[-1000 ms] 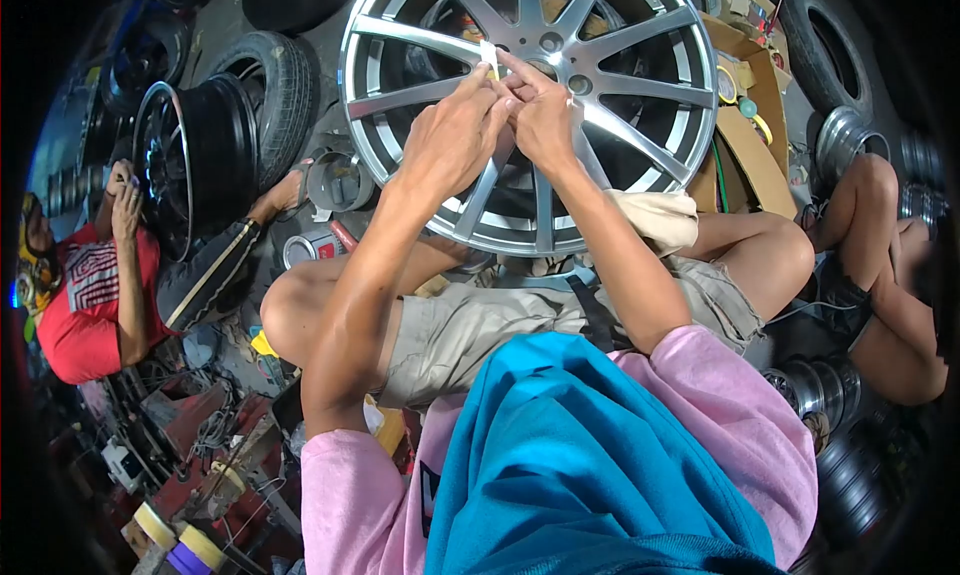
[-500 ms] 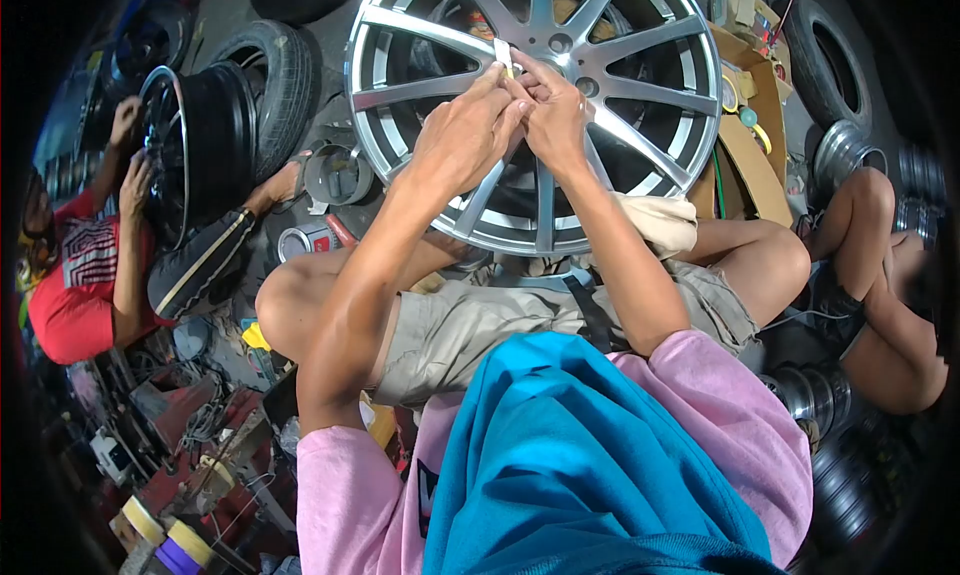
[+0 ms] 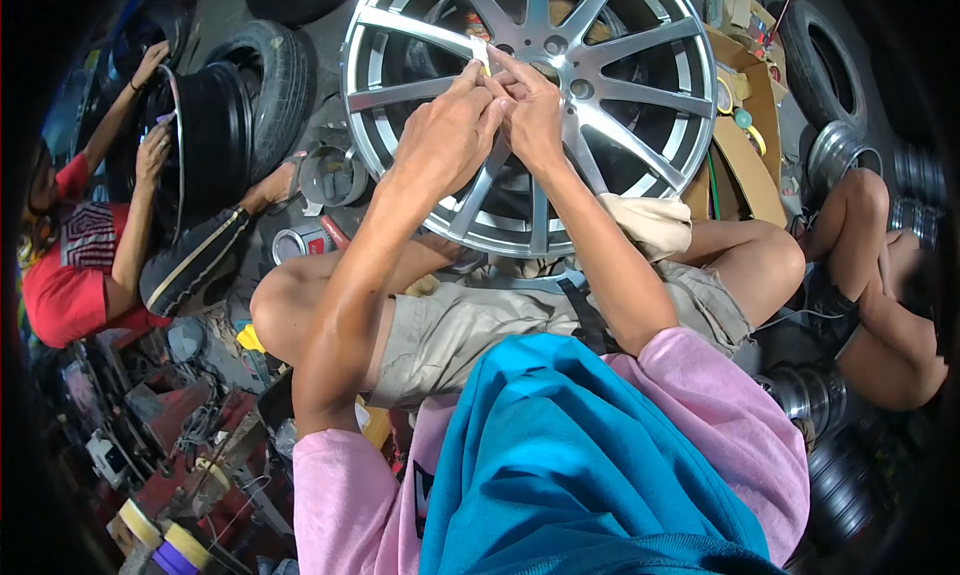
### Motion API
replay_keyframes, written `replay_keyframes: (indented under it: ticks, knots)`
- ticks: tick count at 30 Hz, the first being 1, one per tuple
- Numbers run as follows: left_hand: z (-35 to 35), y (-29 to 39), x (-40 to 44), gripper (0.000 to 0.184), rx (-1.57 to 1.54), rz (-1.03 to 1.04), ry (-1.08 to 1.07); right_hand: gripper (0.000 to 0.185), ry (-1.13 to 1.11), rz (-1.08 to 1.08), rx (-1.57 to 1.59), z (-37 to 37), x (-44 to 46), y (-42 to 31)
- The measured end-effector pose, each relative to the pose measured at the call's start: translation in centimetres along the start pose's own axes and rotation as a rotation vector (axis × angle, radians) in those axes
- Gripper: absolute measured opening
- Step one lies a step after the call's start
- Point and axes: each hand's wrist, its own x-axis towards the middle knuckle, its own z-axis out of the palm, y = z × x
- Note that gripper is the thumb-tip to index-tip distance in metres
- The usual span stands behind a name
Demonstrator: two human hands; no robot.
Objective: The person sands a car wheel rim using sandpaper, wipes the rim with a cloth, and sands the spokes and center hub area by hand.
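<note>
A large silver multi-spoke wheel rim (image 3: 640,100) lies in front of me, over my crossed legs. Near its hub, my left hand (image 3: 440,140) and my right hand (image 3: 533,115) meet, fingertips together. Between the fingers sits a small white strip (image 3: 479,51) with a yellowish edge, against a spoke. Both hands are closed around it, the index fingers pointing up the rim. A cream cloth (image 3: 650,223) hangs by the rim's lower right edge, under my right forearm.
At the left a co-worker in a red shirt (image 3: 70,275) handles a black rim (image 3: 215,140) beside a tyre (image 3: 283,95). An open cardboard box (image 3: 745,170) with tape rolls stands right. Another person's bent leg (image 3: 850,225) is farther right. A can (image 3: 300,243) stands near my left knee.
My hands and the white strip have shifted slightly left with the view. The co-worker's hands have moved up onto the black rim, one reaching beyond it.
</note>
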Motion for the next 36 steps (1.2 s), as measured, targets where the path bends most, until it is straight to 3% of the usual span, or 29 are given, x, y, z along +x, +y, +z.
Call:
replay_keyframes:
  ticks: [5, 28, 31, 36]
  knots:
    - [-0.2, 0.0, 0.0, 0.030, 0.002, -0.033, -0.008, 0.038, -0.008, -0.164, -0.074, 0.2, 0.8, 1.0]
    - [-0.7, -0.6, 0.2, 0.029, -0.018, -0.060, 0.023, 0.036, -0.055, -0.078, -0.036, 1.6, 1.4, -1.1]
    - [-0.5, -0.5, 0.0, 0.030, -0.027, 0.018, 0.115, 0.038, -0.049, -0.021, -0.029, 1.3, 0.8, -1.4]
    - [-0.7, -0.4, -0.1, 0.031, -0.056, -0.018, 0.022, 0.044, -0.091, -0.004, 0.086, 1.0, 0.4, -1.6]
